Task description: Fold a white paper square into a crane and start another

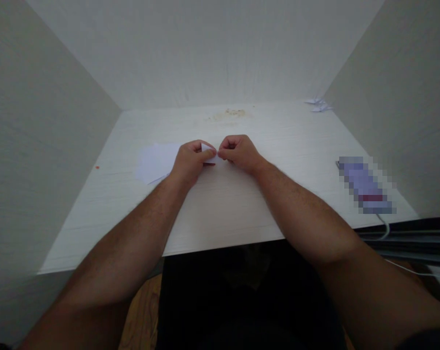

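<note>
My left hand (191, 163) is closed on a small folded piece of white paper (208, 158), its thumb lying across the front. A pointed corner of the paper stands up beside the thumb. My right hand (239, 151) is closed in a pinch at the right end of the same paper, its fingertips almost meeting those of the left. Its fingers hide how much of that edge it grips. Beside and partly behind my left wrist lie white paper sheets (156, 163) on the white table (220, 214).
Several folded white paper pieces (319, 105) lie in the back right corner. A blurred-out phone-like device (365, 184) with a white cable (385, 226) rests at the right. A small orange bit (97, 167) sits far left, and a brownish stain (234, 113) marks the back. Walls enclose three sides.
</note>
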### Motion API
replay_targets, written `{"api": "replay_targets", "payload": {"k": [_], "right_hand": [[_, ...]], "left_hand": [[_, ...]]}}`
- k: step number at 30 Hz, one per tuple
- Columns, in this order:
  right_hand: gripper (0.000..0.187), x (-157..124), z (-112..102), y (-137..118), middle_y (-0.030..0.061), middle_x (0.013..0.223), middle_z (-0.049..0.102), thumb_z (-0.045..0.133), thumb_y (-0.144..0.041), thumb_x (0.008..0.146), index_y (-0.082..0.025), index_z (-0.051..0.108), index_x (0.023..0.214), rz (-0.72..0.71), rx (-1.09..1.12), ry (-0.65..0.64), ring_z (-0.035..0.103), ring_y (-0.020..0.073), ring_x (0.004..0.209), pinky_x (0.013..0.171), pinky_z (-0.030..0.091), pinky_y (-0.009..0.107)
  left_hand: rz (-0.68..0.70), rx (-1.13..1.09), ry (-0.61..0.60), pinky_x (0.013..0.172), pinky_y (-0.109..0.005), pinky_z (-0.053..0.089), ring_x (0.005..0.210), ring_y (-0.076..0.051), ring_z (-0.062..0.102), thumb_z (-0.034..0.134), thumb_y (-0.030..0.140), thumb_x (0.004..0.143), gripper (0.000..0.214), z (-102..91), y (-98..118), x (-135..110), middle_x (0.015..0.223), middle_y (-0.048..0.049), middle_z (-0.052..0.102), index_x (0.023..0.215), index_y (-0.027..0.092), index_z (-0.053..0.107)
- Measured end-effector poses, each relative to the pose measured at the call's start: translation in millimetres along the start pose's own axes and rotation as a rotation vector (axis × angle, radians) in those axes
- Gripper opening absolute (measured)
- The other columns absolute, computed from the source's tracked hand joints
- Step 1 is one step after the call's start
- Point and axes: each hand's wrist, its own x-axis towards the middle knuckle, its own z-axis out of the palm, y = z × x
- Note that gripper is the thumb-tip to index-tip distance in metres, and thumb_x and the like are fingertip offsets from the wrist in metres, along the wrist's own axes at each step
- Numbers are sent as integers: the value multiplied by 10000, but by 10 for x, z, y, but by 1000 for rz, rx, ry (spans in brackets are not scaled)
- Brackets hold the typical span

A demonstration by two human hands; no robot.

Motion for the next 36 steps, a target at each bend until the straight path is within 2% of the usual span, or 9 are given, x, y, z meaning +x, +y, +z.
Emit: {"api": "replay_targets", "payload": {"k": [7,10,18,23,29,31,36], "right_hand": [[133,11,10,38,-42,544,555,698,-256,726,-167,602,702,9,51,-29,456,73,513,491,354,208],[147,10,13,32,-36,583,588,724,-242,692,-167,605,734,21,79,-45,490,76,522,497,380,211],[173,11,15,43,-39,545,571,737,-301,704,-167,632,736,34,74,5,475,82,508,489,365,222],[205,21,19,58,-29,593,598,759,-321,681,-167,639,743,7,97,25,490,85,542,513,390,228],[260,32,33,53,-24,592,600,776,-393,676,-174,642,713,8,75,45,491,92,562,532,399,235],[222,30,33,38,-28,575,582,747,-366,700,-172,639,700,12,47,53,482,93,553,532,390,238],[174,21,23,12,-33,576,562,713,-309,721,-175,613,674,1,-11,57,465,93,562,548,379,240]], "left_hand": [[37,30,46,617,-270,528,613,-109,579,739,221,667,120,14,23,-13,672,-12,634,652,145,648],[36,-17,48,622,-274,533,622,-114,590,744,222,666,127,3,27,-11,669,-8,631,660,145,644],[20,-45,51,647,-268,540,637,-107,599,755,223,666,138,-3,18,10,679,2,628,702,153,642],[46,-88,39,667,-272,536,641,-104,605,766,213,662,149,-17,-4,15,685,2,641,723,166,638],[52,-44,51,664,-287,514,646,-119,599,797,242,628,194,-21,-46,33,707,-8,658,734,179,647],[68,0,66,623,-277,479,623,-122,574,807,261,624,195,-28,-64,41,666,0,630,735,184,666],[120,186,160,504,-252,314,498,-99,395,816,280,635,145,-47,-103,64,503,54,417,721,215,719]]}}
